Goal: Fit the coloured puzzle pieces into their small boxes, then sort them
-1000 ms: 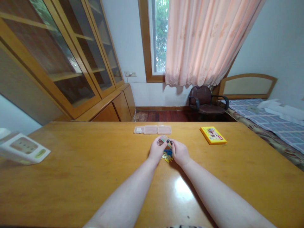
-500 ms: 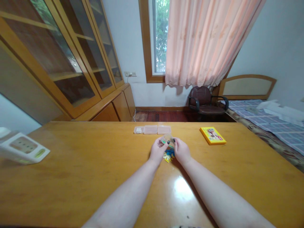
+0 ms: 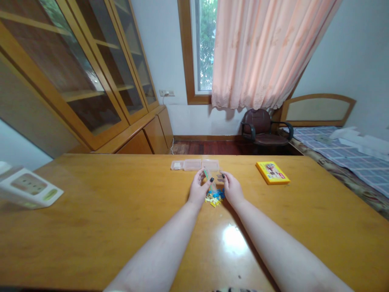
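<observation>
1. Gripped in the fingers of left hand (image 3: 199, 189): small clear bag (image 3: 210, 181), tilted just above table (image 3: 91, 211)
2. Close beside the bag: right hand (image 3: 231, 189), fingers curled; grip unclear
3. Heaped below, between both hands: yellow and blue pieces (image 3: 214, 198)
4. Just beyond: clear plastic boxes (image 3: 194, 164); to the right: yellow box (image 3: 272, 172)

Yellow box (image 3: 272, 172), white carton (image 3: 28, 190), brown chair (image 3: 263, 129)

A small clear bag (image 3: 209, 179) with a green top edge is held tilted, just above a loose heap of blue and yellow pieces (image 3: 214, 198) on the wooden table (image 3: 121, 211).
</observation>
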A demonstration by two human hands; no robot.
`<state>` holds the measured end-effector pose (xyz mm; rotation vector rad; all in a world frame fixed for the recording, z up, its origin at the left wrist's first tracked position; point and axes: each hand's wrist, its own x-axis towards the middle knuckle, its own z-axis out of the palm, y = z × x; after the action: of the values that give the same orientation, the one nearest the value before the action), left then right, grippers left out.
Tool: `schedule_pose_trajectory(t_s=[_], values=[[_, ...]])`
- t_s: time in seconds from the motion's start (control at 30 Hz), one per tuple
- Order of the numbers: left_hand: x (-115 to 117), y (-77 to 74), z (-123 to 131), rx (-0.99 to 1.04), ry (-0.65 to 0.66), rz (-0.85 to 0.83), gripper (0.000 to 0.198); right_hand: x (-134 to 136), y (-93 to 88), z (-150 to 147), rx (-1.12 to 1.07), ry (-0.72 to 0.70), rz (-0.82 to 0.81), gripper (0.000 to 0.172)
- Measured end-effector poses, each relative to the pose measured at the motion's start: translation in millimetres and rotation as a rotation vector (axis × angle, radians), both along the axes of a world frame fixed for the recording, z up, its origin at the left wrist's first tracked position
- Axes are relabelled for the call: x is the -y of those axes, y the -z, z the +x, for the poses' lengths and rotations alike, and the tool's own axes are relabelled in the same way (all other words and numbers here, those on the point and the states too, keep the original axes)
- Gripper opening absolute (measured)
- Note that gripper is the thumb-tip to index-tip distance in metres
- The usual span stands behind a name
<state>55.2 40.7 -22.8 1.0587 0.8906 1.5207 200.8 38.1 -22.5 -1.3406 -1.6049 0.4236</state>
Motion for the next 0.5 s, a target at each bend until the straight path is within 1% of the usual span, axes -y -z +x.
schedule_pose_trajectory(t_s=[0.17,0.33,0.5], values=[[-1,2.9,-3,-0.079,0.016,0.027,0.061,-7,4.7,-1,-0.053,0.038,-0.102,0.035],[2,0.6,-4,-0.173,0.024,0.062,0.062,-10,8.4,0,-0.095,0.029,-0.126,0.033],[6,-0.8,-5,-0.336,-0.004,0.13,0.064,-12,8.8,1,-0.064,0.044,-0.183,0.033]])
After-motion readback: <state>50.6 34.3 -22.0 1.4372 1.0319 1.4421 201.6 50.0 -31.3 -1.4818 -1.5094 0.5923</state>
